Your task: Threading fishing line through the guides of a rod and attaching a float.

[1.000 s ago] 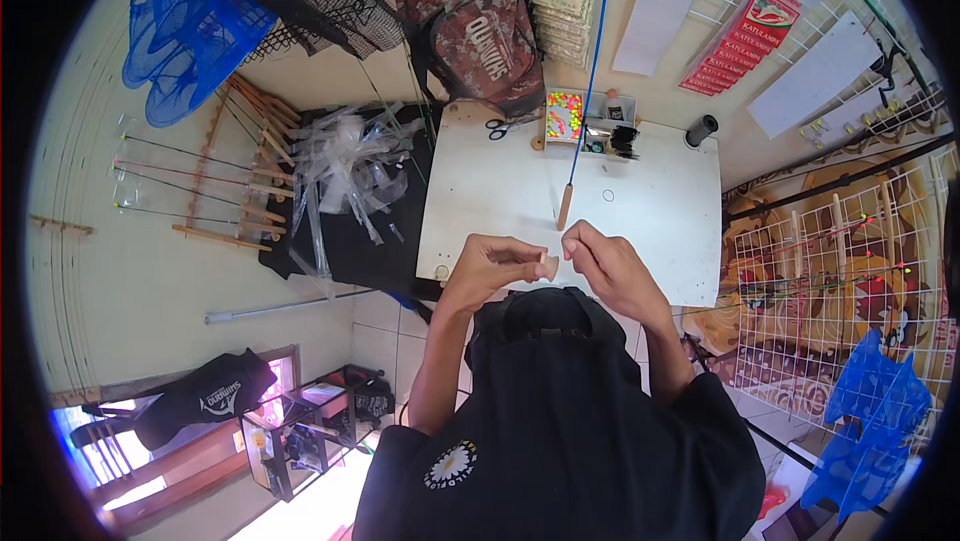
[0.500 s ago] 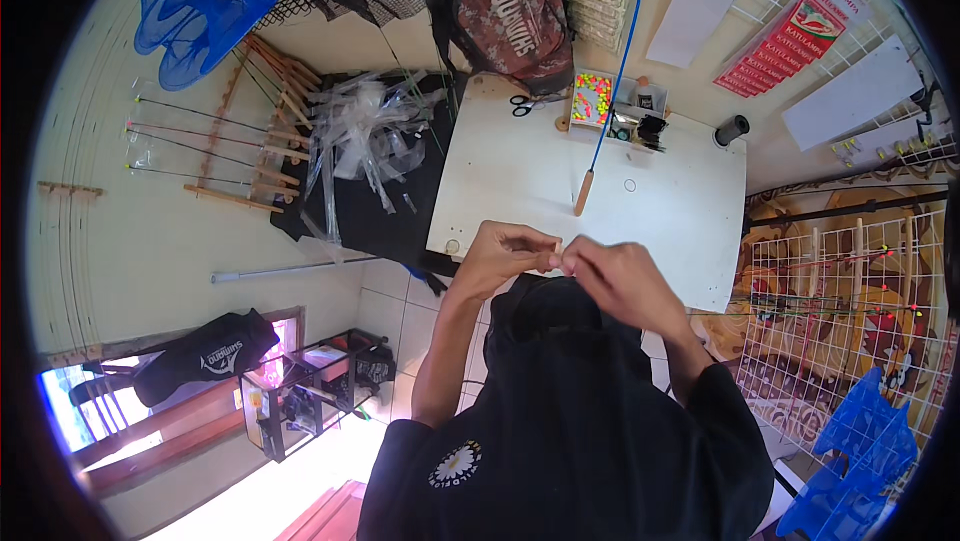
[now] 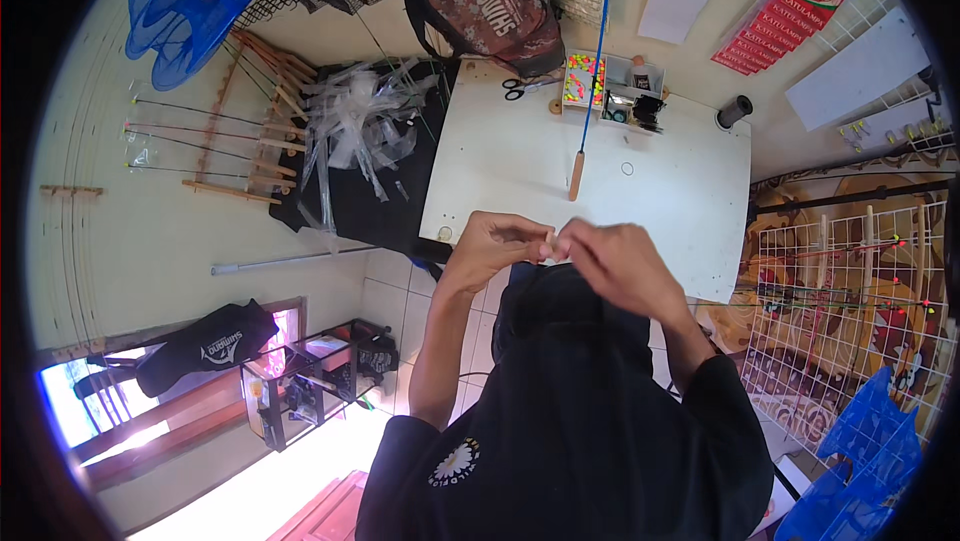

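My left hand (image 3: pixel 495 251) and my right hand (image 3: pixel 622 266) meet fingertip to fingertip above my lap, by the near edge of a white table (image 3: pixel 480 171). Both are closed in a pinch. Whatever lies between the fingertips is too small to make out. Beyond them on the table lies a thin blue rod (image 3: pixel 597 61) with a wooden handle (image 3: pixel 577 177), its handle end toward me.
Toward the table's back are scissors (image 3: pixel 515 90), a box of bright coloured beads (image 3: pixel 578 81), a tray of small bottles (image 3: pixel 640 73) and a black cylinder (image 3: pixel 735 111). Left of the table, clear plastic wrappers (image 3: pixel 365 121) cover a black cloth. A wire rack (image 3: pixel 840 341) stands right.
The view has shifted slightly, so the table and wall things sit a little differently. My hands stay pinched together, with the right fingers turned slightly.
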Action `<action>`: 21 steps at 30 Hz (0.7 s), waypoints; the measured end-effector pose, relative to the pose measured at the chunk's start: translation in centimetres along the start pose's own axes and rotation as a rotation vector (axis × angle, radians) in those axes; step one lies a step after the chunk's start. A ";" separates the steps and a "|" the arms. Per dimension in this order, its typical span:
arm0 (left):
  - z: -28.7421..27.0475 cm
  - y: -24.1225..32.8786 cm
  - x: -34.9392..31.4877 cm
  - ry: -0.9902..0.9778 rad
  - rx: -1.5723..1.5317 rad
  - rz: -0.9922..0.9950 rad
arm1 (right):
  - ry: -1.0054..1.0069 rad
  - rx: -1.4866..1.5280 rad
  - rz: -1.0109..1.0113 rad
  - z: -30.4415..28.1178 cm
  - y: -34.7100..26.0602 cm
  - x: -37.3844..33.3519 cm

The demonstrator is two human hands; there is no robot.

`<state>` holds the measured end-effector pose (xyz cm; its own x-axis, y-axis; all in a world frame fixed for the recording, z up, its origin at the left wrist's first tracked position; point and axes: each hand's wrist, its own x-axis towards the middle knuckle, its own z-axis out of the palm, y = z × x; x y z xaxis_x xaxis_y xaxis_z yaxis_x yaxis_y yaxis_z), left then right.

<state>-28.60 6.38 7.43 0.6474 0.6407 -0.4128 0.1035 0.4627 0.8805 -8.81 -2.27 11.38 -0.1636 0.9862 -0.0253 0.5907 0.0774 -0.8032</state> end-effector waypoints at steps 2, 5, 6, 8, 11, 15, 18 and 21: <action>0.1 0.0 0.1 0.031 -0.014 0.045 | -0.059 0.033 -0.070 1.3 -0.4 -1.4; 0.4 0.4 -0.1 0.066 -0.025 0.097 | -0.256 0.252 -0.151 3.8 1.0 -2.1; 0.8 0.7 -0.4 0.018 -0.003 0.104 | -0.248 0.280 -0.145 4.5 2.4 -2.0; 1.6 1.4 -1.0 -0.083 -0.016 0.094 | -0.145 0.185 -0.069 4.3 5.0 -1.1; 1.2 0.2 -1.4 0.023 0.092 0.045 | -0.048 0.128 0.071 0.8 3.6 0.3; 0.7 -0.4 -1.1 0.079 -0.012 0.045 | -0.034 0.112 -0.168 0.6 0.4 -1.6; 1.6 1.0 -1.3 0.059 0.007 0.093 | -0.315 0.201 -0.204 2.2 1.0 -2.6; 2.4 1.7 -1.7 0.009 0.034 0.098 | -0.240 0.144 -0.148 4.1 4.6 -1.1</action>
<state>-27.75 4.61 10.15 0.6489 0.6873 -0.3265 0.0662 0.3765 0.9240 -9.15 -3.64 5.30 -0.4312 0.9019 -0.0273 0.4310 0.1792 -0.8844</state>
